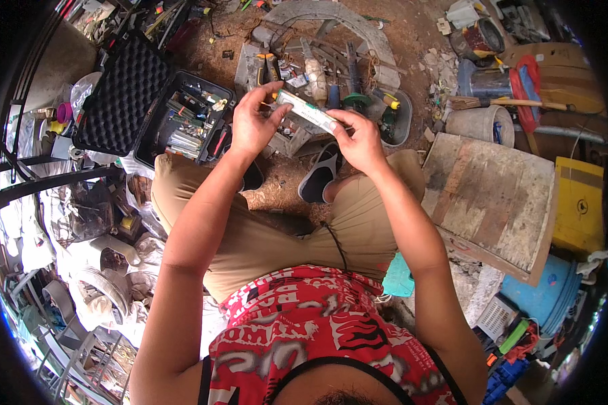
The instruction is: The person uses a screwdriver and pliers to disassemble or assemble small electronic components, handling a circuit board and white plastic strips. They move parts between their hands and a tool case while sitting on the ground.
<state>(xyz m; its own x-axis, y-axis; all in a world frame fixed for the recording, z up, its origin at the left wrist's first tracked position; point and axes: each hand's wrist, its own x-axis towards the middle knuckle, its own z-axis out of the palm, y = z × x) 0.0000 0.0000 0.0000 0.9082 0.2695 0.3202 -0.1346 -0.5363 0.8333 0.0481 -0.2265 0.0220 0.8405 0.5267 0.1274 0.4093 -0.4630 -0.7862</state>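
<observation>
The left hand [252, 124] and right hand [363, 142] gripped opposite ends of a slim white-and-green packet [309, 112] — presumably to steady it — to the right of an open black case [130, 94].

Left rim: glaring, washed out, bluish fringe
Floor [412, 40]: soft, even light
Outer edges: strongly bowed
Corners: black

Red sleeveless cotton-look top [331, 327], white, black and grey lettering all over; black trim [344, 360] on neckline and armholes. Loose tan trousers [368, 226], thin dark drawstring [336, 244]. Dark closed shoe [315, 177], pale edging. Left hand [253, 123], right hand [363, 143]: bare.
</observation>
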